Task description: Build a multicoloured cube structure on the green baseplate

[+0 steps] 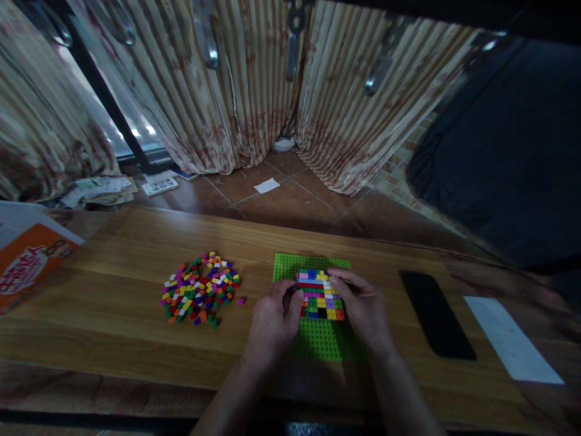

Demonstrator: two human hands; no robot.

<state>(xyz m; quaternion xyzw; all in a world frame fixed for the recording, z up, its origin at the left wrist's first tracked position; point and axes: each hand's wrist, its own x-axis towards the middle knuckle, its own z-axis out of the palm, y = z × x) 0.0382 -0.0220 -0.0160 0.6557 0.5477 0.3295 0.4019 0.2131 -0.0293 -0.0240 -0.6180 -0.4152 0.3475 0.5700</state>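
Observation:
A green studded baseplate (318,342) lies on the wooden table, bearing a block of multicoloured toy bricks (320,297) built in rows. My left hand (275,318) is curled at the block's left side, thumb and index finger bent against its edge. From the right, my right hand (365,303) reaches over the block's upper right corner, its thumb and fingers closed on the bricks there. Whether a loose brick is between the fingers of either hand is hidden. Left of the plate lies a loose pile of small coloured bricks (197,293), with one pink brick (241,301) apart from it.
On the wooden table (136,254), a black phone-like slab (436,315) lies to the right, beside a white sheet (512,339). An orange and white box (31,260) stands at the left end. Beyond are tiled floor, papers (97,191) and striped curtains (254,91).

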